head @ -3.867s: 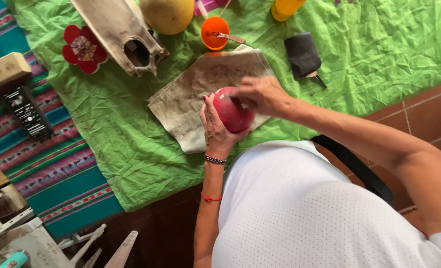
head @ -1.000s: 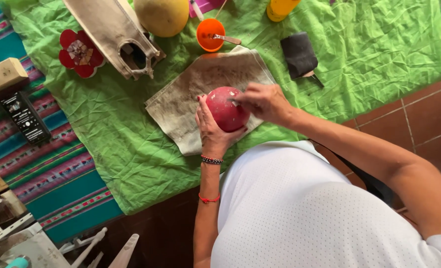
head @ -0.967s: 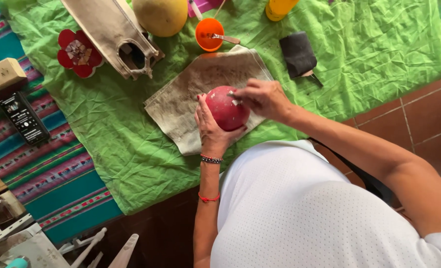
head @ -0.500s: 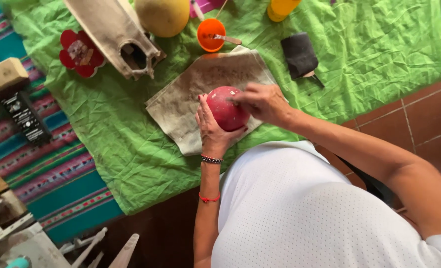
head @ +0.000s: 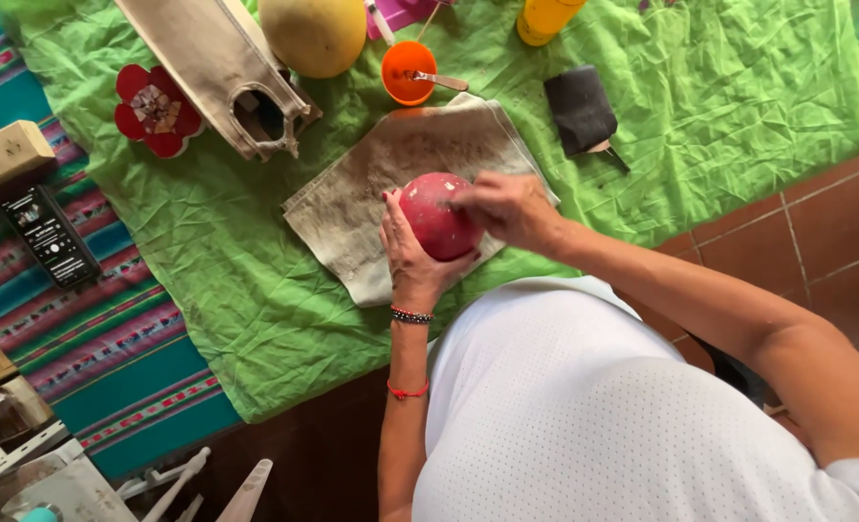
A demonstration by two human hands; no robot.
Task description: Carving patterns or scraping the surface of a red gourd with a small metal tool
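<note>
Two hands at frame centre: left hand [head: 412, 253] cupped the red ball [head: 436, 216] over the stained cloth [head: 372, 184]; right hand [head: 507, 206] pinched at its top. Looked rigid, smooth, probably light; best cradled underneath.

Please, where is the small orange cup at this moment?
In the head view the small orange cup stands near the top centre on the green cloth, just above the stained cloth, right of the yellow round object.

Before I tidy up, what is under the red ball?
The left hand cups the red ball from below, over a stained beige cloth on the green cloth. The patch directly beneath is hidden.
</note>
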